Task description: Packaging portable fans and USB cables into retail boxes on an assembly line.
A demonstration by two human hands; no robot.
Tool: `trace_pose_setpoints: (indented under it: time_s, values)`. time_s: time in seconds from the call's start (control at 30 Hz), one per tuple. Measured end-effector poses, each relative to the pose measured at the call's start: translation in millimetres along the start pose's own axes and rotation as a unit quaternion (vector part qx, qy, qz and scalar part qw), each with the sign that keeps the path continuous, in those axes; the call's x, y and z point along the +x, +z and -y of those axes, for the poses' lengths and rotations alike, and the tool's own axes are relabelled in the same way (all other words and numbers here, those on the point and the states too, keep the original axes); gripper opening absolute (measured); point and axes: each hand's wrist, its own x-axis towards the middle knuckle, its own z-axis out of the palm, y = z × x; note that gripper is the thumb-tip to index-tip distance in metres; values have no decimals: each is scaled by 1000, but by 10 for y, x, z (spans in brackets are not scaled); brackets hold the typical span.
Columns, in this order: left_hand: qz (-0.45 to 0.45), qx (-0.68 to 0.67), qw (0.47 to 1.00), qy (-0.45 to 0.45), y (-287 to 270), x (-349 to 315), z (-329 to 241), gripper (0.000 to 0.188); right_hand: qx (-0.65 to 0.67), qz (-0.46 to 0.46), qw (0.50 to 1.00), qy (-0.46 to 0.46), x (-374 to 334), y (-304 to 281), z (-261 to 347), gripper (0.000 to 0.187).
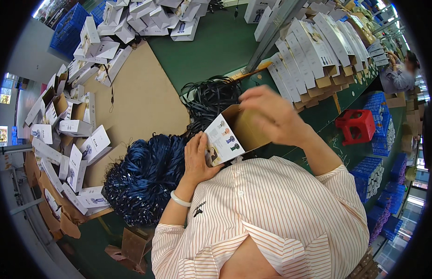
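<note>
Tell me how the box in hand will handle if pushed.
The box is probably light for its size: the visible part of its inside is bare card. Its flat printed side suggests some stiffness, but the open end might buckle, with no flap closed across it.

Head view only: left fisheye of a head-worn pair, upright, facing steeply down. Shirt front close below, lower middle; left hand and right hand near, around mid-frame. Tan desk reaches away upper left; co-worker small, far off at right rim. Very wide, edges bowed, dark corners.
</note>
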Motion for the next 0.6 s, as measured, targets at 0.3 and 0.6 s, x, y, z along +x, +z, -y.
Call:
trace_pose_setpoints:
  time_s: [0.3,0.6]
  values:
    - [-27,33,999,-1,282,99,-177,96,-219,203,954,33,-475,-31,77,18]
    - [-60,-53,996,47,303,642,-465,80,-273,39,956,104,-1019,-721,-27,10]
